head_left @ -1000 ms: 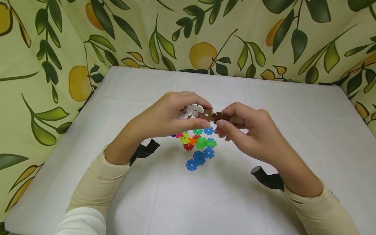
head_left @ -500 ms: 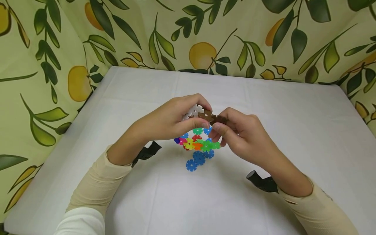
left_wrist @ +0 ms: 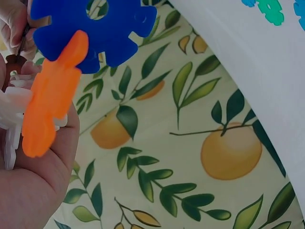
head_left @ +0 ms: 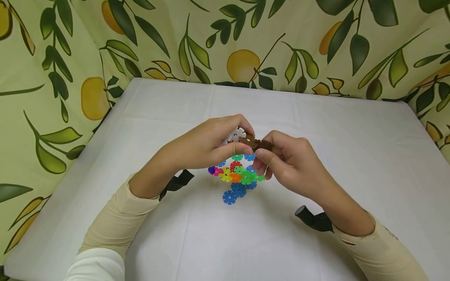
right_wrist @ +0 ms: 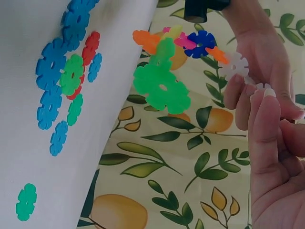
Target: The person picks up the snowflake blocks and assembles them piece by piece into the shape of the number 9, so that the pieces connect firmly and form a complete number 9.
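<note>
Two bare hands meet above a white desk (head_left: 218, 242), with a chain of notched plastic discs held between them. The left hand (head_left: 207, 142) has its grip closed on the chain: white discs (head_left: 236, 134) lie against its palm, and a brown disc (head_left: 249, 141) is pinched between thumb and fingers. The right hand (head_left: 293, 164) clasps a dark brown disc (head_left: 265, 145) between thumb and forefinger; its edge meets the brown disc, though whether the notches interlock cannot be told. From the white discs the chain continues as an orange disc (left_wrist: 52, 100), a blue disc (left_wrist: 114, 40), a pink disc (right_wrist: 186, 42), a yellow disc (head_left: 226, 174) and large green discs (right_wrist: 152, 95), all suspended in the air above the desk. Behind this hanging part, several blue discs (head_left: 239, 190) lie on the desk in a touching row, with a red disc (right_wrist: 90, 47) just beside them. A single green disc (right_wrist: 26, 202) lies apart from the group in the right wrist view. The chain and the right fingers partly obstruct the head view of these pieces, while the left hand hides some of the white discs. Black fittings (head_left: 314, 218) project from beneath both wrists, near the beige sleeves (head_left: 112, 218). A fruit-and-leaf cloth (head_left: 197, 31) surrounds the desk.
</note>
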